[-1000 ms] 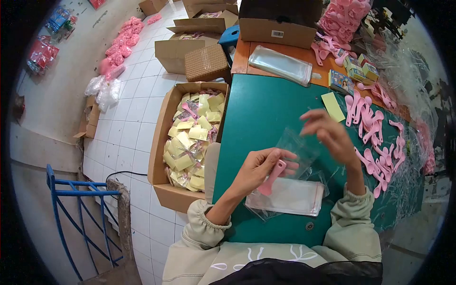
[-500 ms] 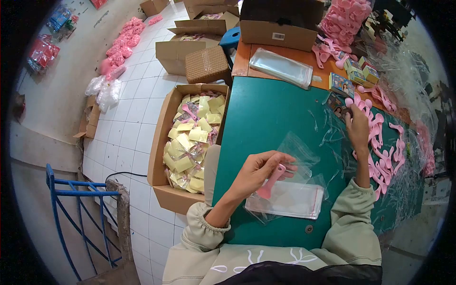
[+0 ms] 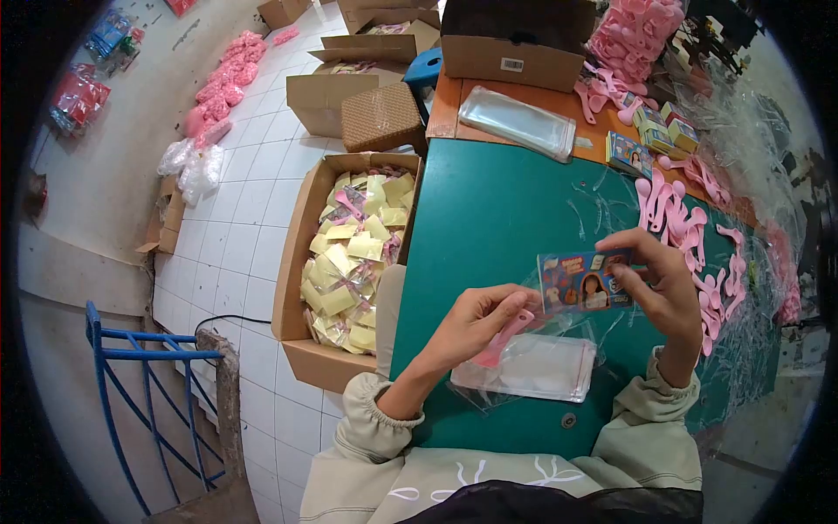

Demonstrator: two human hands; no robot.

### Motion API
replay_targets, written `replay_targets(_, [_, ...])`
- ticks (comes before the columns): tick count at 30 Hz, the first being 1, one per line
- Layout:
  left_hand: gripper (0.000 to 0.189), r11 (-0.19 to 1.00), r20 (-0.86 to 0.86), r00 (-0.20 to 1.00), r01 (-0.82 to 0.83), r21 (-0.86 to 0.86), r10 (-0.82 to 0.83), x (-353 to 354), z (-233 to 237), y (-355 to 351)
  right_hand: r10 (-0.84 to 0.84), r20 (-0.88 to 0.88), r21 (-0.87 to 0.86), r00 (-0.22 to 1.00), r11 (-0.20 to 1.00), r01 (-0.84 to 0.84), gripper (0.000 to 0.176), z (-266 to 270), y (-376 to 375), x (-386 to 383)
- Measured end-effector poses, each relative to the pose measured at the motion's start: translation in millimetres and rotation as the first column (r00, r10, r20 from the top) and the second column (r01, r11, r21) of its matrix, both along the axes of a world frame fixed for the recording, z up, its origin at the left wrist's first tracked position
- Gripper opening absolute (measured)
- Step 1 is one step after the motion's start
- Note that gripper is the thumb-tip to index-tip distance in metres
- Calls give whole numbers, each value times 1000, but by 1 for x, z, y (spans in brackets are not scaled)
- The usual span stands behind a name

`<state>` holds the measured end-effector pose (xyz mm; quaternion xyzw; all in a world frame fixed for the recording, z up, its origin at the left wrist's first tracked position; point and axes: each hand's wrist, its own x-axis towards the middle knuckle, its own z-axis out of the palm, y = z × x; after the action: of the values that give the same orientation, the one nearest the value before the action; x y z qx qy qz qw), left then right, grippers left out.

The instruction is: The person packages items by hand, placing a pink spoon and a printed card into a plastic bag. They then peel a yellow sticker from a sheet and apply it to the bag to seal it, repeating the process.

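Observation:
My left hand (image 3: 476,325) is closed on a pink spoon (image 3: 499,342), and clear plastic shows at its fingertips. Between thumb and fingers of my right hand (image 3: 659,284) is a printed card (image 3: 585,281) with a picture of a person on it. The card's left edge is close beside my left fingertips, at the clear plastic; whether it is inside the plastic I cannot tell. Below both hands, a stack of clear bags (image 3: 546,371) lies on the green table (image 3: 489,210).
A carton (image 3: 292,288) of yellow-card packets stands left of the table. Loose pink spoons (image 3: 685,227) lie at the right. More clear bags (image 3: 515,122), a card stack (image 3: 627,153) and a brown box (image 3: 511,61) are on the orange surface beyond.
My right hand has come back from the card stack toward my left hand, bringing a card. My left hand has shifted slightly, and the spoon in it has tilted.

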<state>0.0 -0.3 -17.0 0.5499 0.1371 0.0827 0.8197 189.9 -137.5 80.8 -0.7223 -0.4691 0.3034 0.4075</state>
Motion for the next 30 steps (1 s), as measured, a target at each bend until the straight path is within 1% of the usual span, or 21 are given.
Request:
replay_targets(1, [31,998,-44,999,18,53,-15,-1,0,3,42,91,14,995,999,-43,25,-2,1,1])
replay_targets(2, [31,994,-90,996,38,104,-29,-2,0,4,82,129,20,988,996,-85,25,-3,2,1])
replay_targets(4, [31,987,-85,995,55,151,-43,-2,-4,4,158,206,29,966,986,-167,25,-3,4,3])
replay_targets(5, [32,982,-81,995,64,177,-50,-1,-5,4,137,227,47,964,987,-152,25,-5,4,2])
replay_targets(7, [32,992,-59,998,20,124,-13,0,0,-1,98,268,80,958,989,-123,23,-7,4,2])
replay_targets(8, [32,995,-48,999,-3,96,7,0,2,-3,25,199,91,980,995,-44,22,-6,3,2])
replay_targets(10, [32,996,-8,1000,22,89,-22,1,4,-1,-118,54,97,991,989,113,20,-4,1,2])
replay_targets(11, [32,996,11,999,35,86,-36,1,5,0,-180,-6,172,984,969,179,18,0,2,-3])
replay_targets(14, [32,993,12,999,30,117,-32,2,2,0,-154,-35,141,987,977,158,19,3,-2,-3])
replay_targets(17, [31,999,-15,1000,-6,33,6,3,0,-4,-27,247,206,969,978,-25,21,-6,2,-4])
replay_targets(20, [29,993,-93,995,32,115,-21,0,4,-2,73,313,137,947,983,-120,22,0,2,-4])
replay_targets(23, [27,988,-38,999,39,152,-34,1,-2,-5,135,321,115,937,977,-180,23,-1,5,-7])
replay_targets(26, [26,974,-86,996,26,224,-6,1,2,-5,160,315,75,936,978,-192,28,-6,8,-14])
replay_targets(29, [26,972,-73,996,-35,234,53,0,2,-5,84,267,42,960,994,-99,36,1,5,-10])
replay_targets(30, [26,972,-79,995,-36,233,56,-1,3,-4,104,261,38,960,992,-118,37,1,3,-5])
